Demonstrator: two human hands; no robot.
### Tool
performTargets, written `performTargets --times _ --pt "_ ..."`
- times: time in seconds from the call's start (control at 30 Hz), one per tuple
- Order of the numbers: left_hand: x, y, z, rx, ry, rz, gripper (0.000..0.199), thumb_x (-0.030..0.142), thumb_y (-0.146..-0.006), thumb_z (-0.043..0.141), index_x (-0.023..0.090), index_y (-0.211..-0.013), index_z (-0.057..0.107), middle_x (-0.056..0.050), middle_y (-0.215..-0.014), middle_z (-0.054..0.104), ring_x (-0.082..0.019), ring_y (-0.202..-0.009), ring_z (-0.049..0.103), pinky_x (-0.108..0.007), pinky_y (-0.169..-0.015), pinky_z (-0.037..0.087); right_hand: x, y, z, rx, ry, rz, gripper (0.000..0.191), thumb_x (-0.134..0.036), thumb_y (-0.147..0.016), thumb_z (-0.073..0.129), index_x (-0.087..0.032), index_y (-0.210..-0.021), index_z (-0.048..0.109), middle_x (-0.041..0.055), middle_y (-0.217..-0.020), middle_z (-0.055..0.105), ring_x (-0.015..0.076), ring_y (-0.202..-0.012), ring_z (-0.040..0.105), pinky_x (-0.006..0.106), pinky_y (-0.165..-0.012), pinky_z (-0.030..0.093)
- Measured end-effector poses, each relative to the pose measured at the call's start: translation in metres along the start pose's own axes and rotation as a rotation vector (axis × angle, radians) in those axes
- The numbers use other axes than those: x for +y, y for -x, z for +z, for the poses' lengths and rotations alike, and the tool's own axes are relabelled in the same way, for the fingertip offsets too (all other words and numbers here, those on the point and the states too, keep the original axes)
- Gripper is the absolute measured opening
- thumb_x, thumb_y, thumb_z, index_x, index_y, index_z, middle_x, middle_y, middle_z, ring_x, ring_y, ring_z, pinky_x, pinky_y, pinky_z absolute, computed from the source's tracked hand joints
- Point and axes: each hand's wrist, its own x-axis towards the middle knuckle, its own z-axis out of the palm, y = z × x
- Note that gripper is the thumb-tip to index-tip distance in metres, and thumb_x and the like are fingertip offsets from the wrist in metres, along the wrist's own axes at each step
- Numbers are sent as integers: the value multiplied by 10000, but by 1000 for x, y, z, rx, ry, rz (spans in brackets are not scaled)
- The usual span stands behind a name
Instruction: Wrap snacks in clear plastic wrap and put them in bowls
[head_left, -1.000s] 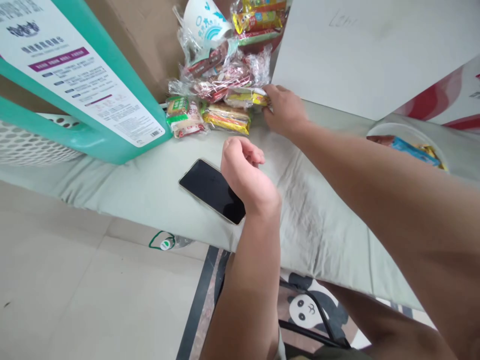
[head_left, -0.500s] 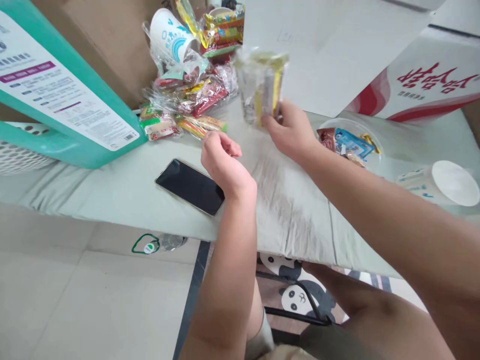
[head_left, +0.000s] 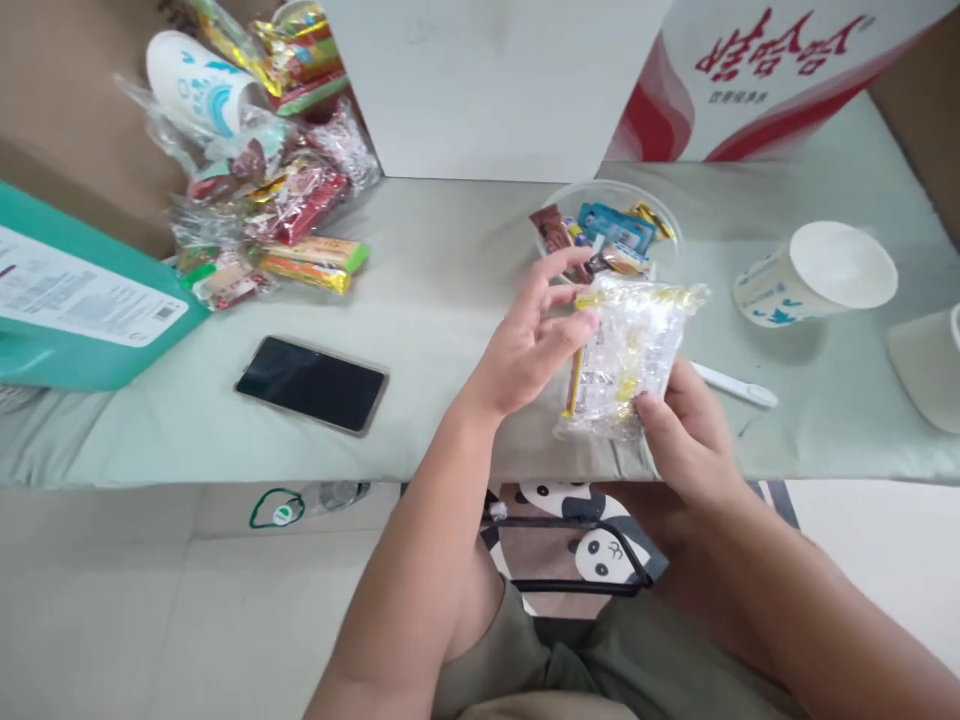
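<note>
A clear plastic packet with yellow parts [head_left: 619, 360] hangs over the front part of the table, before a clear round bowl [head_left: 679, 255] of wrapped snacks. My right hand [head_left: 694, 430] grips its lower right side between thumb and fingers. At the packet's upper left edge is my left hand [head_left: 536, 335], its fingers apart and slightly curled, the thumb tip at the wrapper. Behind the left hand's fingers, a brown wrapper [head_left: 551, 228] and a blue wrapper [head_left: 616, 228] lie in the bowl.
A phone [head_left: 311, 385] lies left on the cloth-covered table [head_left: 427, 400]. Snack packets [head_left: 300, 200], a tipped paper cup [head_left: 199, 85] and a green jug [head_left: 82, 300] are farther left. Right stand paper cups [head_left: 840, 270] beside a white plastic handle [head_left: 735, 385]. Boxes [head_left: 495, 90] line the back.
My right hand has brought the packet from near the snack pile to the right and closer. My left hand has moved right to meet it. The view has shifted right.
</note>
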Motion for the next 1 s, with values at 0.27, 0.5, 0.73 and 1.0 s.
performTargets --times 0.27,0.5,0.73,1.0 --pt "-35 25 34 -113 0 -159 661 319 -828 769 395 -1422 489 -54 -1248 705 -115 -694 673 -257 -639 590 22 3 -34 -65 -135 148 328 -540 -950 606 -300 -1172 575 34 -877 721 222 -712 677 367 -615 557" --pt "-43 17 42 -384 -75 -158 898 323 -663 919 407 -1454 501 -86 -1407 624 -238 -992 739 -364 -843 645 33 -4 -55 11 -98 184 260 -497 -943 602 -278 -1083 596 27 -866 729 209 -728 675 339 -612 537" --pt "-54 9 52 -239 -494 24 632 437 -786 833 357 -1379 631 -78 -1344 669 -286 -1227 629 -420 -1043 535 41 -2 -57 -97 -70 191 311 -510 -958 586 -273 -1159 580 20 -829 720 208 -678 637 337 -588 504" --pt "-56 5 42 -140 -574 71 331 471 -912 718 303 -1196 732 -46 -1116 731 -154 -756 610 -289 -770 517 39 -7 -77 42 404 20 253 -429 -973 532 -271 -1071 703 54 -834 723 242 -717 661 430 -726 539"
